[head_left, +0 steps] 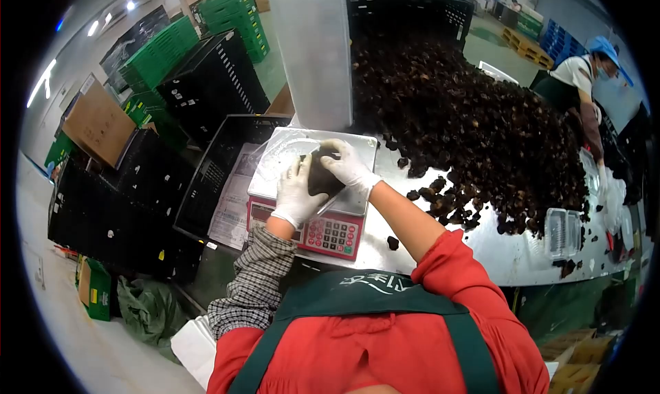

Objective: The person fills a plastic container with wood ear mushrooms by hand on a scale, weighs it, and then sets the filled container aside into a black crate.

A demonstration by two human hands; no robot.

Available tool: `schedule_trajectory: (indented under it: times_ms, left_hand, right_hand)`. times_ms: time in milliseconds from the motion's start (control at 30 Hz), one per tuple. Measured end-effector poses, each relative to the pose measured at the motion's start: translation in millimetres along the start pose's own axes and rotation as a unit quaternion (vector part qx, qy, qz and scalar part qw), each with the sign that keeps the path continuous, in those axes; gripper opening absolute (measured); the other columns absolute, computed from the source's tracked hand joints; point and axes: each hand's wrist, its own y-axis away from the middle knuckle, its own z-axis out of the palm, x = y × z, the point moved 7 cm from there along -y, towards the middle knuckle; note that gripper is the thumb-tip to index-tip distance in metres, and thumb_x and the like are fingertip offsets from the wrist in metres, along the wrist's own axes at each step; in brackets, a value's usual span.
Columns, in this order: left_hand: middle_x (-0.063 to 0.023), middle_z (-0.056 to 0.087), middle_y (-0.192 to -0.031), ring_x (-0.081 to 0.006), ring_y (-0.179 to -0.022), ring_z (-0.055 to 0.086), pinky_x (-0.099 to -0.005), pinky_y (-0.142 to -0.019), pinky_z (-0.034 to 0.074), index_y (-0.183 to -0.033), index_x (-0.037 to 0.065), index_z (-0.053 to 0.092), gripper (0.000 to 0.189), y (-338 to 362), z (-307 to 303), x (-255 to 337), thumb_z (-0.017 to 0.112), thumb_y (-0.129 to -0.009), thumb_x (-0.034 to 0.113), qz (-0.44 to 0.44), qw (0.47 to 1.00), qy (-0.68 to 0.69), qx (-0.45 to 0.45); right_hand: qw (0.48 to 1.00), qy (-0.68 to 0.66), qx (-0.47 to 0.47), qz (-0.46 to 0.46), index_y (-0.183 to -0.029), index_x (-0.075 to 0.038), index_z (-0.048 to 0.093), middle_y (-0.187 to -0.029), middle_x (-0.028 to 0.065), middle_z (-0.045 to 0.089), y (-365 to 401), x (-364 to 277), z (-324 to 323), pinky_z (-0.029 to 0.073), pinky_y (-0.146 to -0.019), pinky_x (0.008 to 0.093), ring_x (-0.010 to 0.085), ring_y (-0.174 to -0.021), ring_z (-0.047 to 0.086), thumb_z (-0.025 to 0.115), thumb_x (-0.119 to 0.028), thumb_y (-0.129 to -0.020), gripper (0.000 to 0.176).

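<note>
White-gloved left hand (295, 193) and right hand (348, 166) hold a dark pack (322, 175) between their curled fingers; beneath the fingers sits a red scale (331, 236), and to their right spreads a heap of dark pieces (474, 112)

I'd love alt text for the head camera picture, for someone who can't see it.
White-gloved left hand and right hand cup dark material over a red digital scale. On the metal table to the right lies a big heap of dark, mushroom-like pieces, with a co-worker leaning beside it.
</note>
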Motion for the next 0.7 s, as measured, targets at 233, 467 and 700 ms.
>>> schedule_trajectory:
  times_ms: [233,467,700]
  left_hand:
    - [-0.0194,0.056,-0.128,-0.0274,-0.120,0.052,-0.0338,-0.103,0.039,-0.129,-0.004,0.051,0.068,-11.5,-51.0,-18.9,0.080,-0.072,0.018,-0.021,0.955,0.293,-0.032]
    - [-0.0156,0.064,-0.112,-0.0186,-0.101,0.062,-0.0271,-0.089,0.050,-0.120,-0.007,0.058,0.039,-8.4,-77.1,-77.4,0.069,-0.086,0.008,-0.119,0.836,0.530,0.078]
    - [-0.0124,0.066,-0.107,-0.0152,-0.095,0.064,-0.0244,-0.082,0.052,-0.115,-0.004,0.061,0.030,33.2,-109.4,-113.7,0.066,-0.089,0.010,-0.154,0.838,0.497,0.165]
  right_hand:
    - [0.985,-0.157,0.063,0.039,-0.101,0.000,0.064,-0.089,0.0045,0.066,-1.4,-5.8,-30.7,0.049,-0.080,0.0250,0.0125,-0.084,0.061,0.056,0.000,-0.087,0.016]
    - [0.962,-0.250,0.018,0.106,-0.105,-0.001,0.063,-0.094,0.0045,0.066,-0.6,-40.5,-43.4,0.050,-0.078,0.0229,0.0097,-0.084,0.061,0.053,-0.003,-0.092,0.016]
    - [0.979,-0.135,0.116,0.100,-0.102,-0.001,0.066,-0.093,0.0038,0.067,38.1,-32.4,-127.1,0.050,-0.076,0.0219,0.0100,-0.082,0.062,0.054,-0.003,-0.091,0.016]
